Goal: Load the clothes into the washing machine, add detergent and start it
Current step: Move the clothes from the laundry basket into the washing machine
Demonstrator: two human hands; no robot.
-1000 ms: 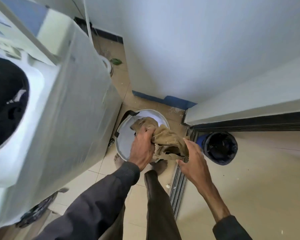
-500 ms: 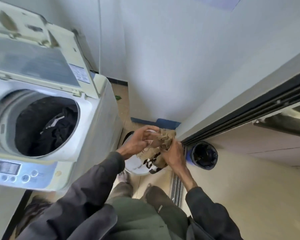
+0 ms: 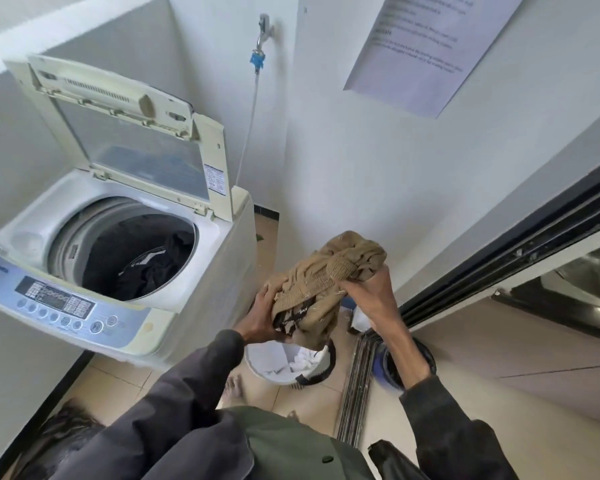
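Left hand (image 3: 262,317): fingers curled round the lower left part of the tan knitted garment (image 3: 326,282), gripping it from beneath. Right hand (image 3: 368,294): fingers closed on the ribbed upper right part of the same garment, pinching it firmly. The garment is bunched between both hands and hangs clear of all surfaces. The white bucket (image 3: 260,355) stands directly below the hands and contains white laundry (image 3: 305,358). The washing machine (image 3: 201,292) stands to the left of the left hand, and its side wall is near that hand. Its lid (image 3: 132,143) is raised, its drum opening (image 3: 118,244) is unobstructed, and dark clothes (image 3: 149,271) lie inside. A bare wall stands beyond the hands. The sliding door frame (image 3: 499,265) runs to the right of the right hand, and the floor track (image 3: 355,386) and a blue bucket (image 3: 381,363) lie below that forearm. Open air separates the garment from the drum opening. Compared with 0.5 s ago, both hands and the garment are higher above the white bucket, and the grip is unchanged.
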